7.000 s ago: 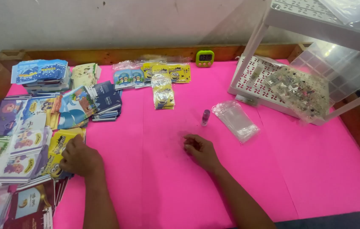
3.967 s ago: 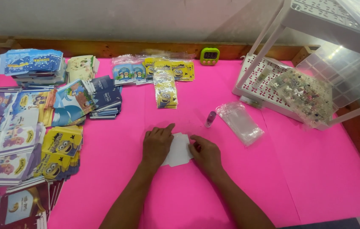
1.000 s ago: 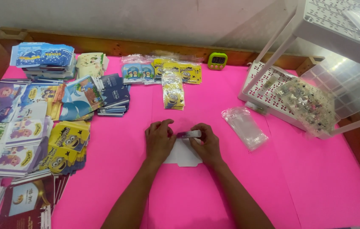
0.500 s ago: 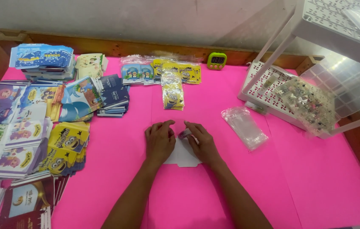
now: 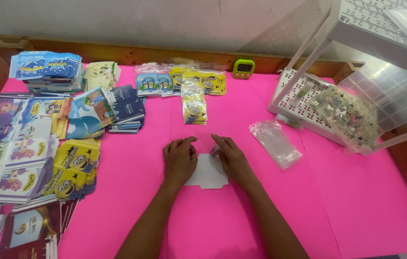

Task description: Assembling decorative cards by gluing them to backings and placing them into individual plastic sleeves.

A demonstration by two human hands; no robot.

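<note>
A flat white paper piece (image 5: pixel 209 173) lies on the pink tabletop (image 5: pixel 338 201) in the middle. My left hand (image 5: pixel 180 160) rests palm down on its left part, fingers spread and holding nothing. On the paper's right part lies my right hand (image 5: pixel 231 159). A small purple tube (image 5: pixel 214 152) peeks out by its thumb, mostly hidden under the hand.
Stacks of colourful printed envelopes (image 5: pixel 30 144) fill the left side, with yellow cartoon packets (image 5: pixel 194 105) at the back. A green timer (image 5: pixel 243 68) stands by the wooden rim. Clear plastic bags (image 5: pixel 275 143) lie to the right, before a white perforated rack (image 5: pixel 299 96) with a clear box of small bits (image 5: pixel 345 115).
My right hand has lowered the tube from above the paper and both hands have settled flat onto the white piece, which shifted little.
</note>
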